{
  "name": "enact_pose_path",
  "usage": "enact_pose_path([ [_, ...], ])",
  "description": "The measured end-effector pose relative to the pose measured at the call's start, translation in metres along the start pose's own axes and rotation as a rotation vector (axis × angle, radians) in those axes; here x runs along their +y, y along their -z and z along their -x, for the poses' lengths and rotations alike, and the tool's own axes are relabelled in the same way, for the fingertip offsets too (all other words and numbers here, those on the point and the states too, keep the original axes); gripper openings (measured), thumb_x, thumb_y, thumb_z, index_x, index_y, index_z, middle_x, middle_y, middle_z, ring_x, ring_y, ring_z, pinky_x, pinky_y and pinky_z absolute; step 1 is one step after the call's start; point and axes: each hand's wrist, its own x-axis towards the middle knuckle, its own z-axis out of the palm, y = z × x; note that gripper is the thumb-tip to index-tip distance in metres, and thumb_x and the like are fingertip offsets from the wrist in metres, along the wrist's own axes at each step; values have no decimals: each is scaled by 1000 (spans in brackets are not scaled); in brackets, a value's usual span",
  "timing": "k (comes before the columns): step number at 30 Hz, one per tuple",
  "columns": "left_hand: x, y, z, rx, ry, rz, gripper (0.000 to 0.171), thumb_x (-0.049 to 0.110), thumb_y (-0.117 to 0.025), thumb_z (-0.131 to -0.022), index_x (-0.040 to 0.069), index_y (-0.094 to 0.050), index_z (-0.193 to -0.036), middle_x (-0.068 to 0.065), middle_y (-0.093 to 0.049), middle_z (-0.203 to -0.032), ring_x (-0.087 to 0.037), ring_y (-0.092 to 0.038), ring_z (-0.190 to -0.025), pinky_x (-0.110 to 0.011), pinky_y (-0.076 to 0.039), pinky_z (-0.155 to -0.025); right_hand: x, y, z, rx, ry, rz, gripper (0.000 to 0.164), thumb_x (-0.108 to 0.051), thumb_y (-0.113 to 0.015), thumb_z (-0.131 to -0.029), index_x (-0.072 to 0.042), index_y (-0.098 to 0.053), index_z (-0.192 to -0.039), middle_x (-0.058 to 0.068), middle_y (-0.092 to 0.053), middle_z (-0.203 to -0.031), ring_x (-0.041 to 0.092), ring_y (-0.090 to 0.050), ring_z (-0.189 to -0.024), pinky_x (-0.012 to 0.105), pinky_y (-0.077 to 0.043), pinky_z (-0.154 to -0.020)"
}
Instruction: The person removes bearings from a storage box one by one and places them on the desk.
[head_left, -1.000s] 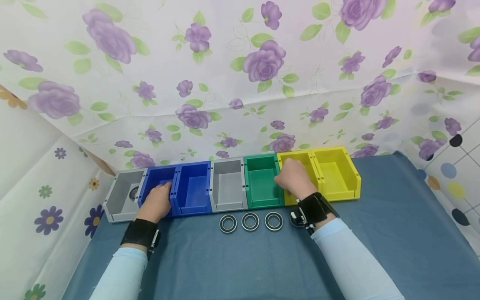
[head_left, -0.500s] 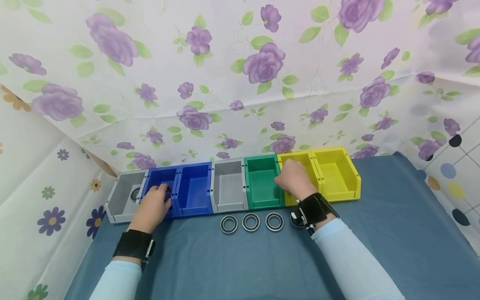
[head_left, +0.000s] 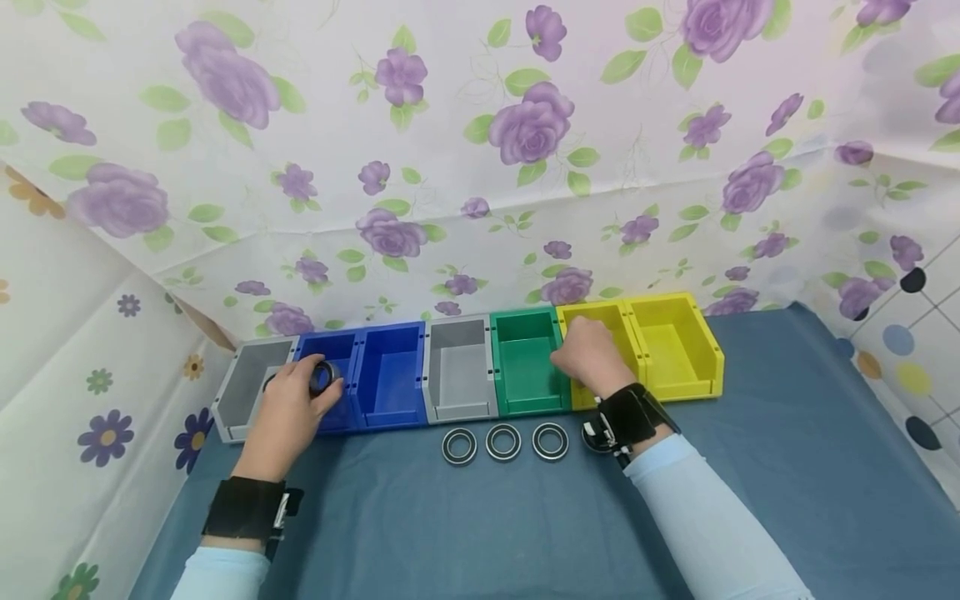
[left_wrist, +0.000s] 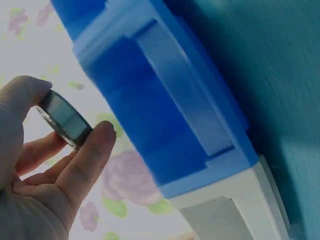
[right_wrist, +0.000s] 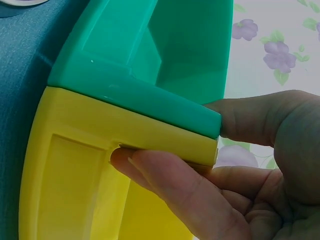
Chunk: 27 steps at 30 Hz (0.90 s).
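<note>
My left hand (head_left: 283, 421) pinches a ring-shaped ball bearing (left_wrist: 64, 120) between thumb and fingers, holding it above the left blue bin (head_left: 330, 343). In the head view the bearing stands on edge, tilted, with blue showing through its hole. My right hand (head_left: 592, 354) grips the adjoining walls of the green bin (head_left: 528, 367) and the left yellow bin (head_left: 600, 312). The right wrist view has the thumb on the green side and fingers (right_wrist: 175, 182) inside the yellow bin. Part of another bearing (head_left: 268, 382) shows in the leftmost grey bin (head_left: 238, 396), mostly behind my left hand.
The bins stand in one row, including another blue bin (head_left: 392, 379), a middle grey bin (head_left: 459, 371) and a right yellow bin (head_left: 671, 358). In front lie three bearings (head_left: 446, 447) on the blue cloth (head_left: 465, 533), with another partly under my right wrist. Flowered sheeting (head_left: 480, 242) rises behind.
My left hand has come up out of the left blue bin with a bearing and shifted slightly left, turning so the bearing shows. My right hand keeps its grip on the bin walls.
</note>
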Motion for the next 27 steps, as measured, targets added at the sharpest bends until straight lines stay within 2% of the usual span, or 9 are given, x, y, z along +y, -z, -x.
enact_pose_path([
  [3,6,2,4,52,-45,26,48,32,-65,-86,1,-54,-121,-22,-54,-111,-35,-54,-98,-48,-49,-75,-1,1,1,-1,-1,-5,13,-16,-61,-79,-4,-58,-77,9,-58,-67,20,-56,-50,27,-45,-44],
  [7,16,4,9,133,-141,48,45,29,-72,-79,3,-59,-114,-16,-58,-105,-29,-56,-95,-44,-50,-72,-1,2,1,-1,1,-2,12,-16,-60,-79,-4,-58,-76,9,-58,-66,20,-56,-50,27,-45,-44],
  [11,28,7,15,173,-186,69,45,29,-75,-76,6,-61,-113,-13,-58,-106,-26,-57,-95,-41,-51,-72,-1,1,2,-2,1,0,12,-16,-60,-80,-4,-58,-76,9,-58,-66,21,-57,-51,27,-45,-44],
  [20,51,6,29,148,-191,115,51,24,-78,-71,9,-60,-117,-9,-56,-113,-20,-57,-97,-35,-51,-73,0,-1,0,3,0,-2,12,-16,-60,-80,-4,-58,-77,10,-57,-68,20,-57,-51,27,-46,-45],
  [27,60,3,39,139,-221,137,53,20,-79,-68,11,-61,-117,-6,-56,-114,-20,-56,-100,-33,-50,-73,0,-1,0,4,0,-5,11,-15,-60,-80,-4,-58,-77,10,-57,-68,20,-56,-50,27,-45,-44],
])
